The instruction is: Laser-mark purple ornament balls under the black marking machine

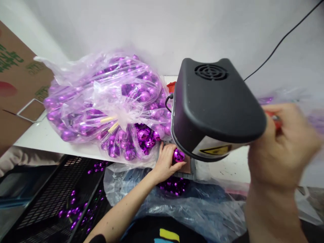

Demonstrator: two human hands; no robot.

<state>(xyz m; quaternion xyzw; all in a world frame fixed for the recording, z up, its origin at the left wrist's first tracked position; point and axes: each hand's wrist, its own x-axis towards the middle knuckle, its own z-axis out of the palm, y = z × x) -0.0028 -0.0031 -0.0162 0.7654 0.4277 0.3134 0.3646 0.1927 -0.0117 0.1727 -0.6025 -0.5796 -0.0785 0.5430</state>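
My left hand is closed around a shiny purple faceted ball, thumb and fingers at its side, low at the front of a bench-top machine. The machine has a black rounded housing with a round vent on top and a yellow warning label. To the right, my right hand is wrapped around a red handle, slightly blurred. The ball sits by a brown pad on the machine's base; the housing hides the working parts above it.
A knotted clear bag full of purple balls lies left on the white bench. Further left stands a cardboard box. Below are a black crate with purple beads and a clear plastic sheet over my lap. A black cable hangs behind.
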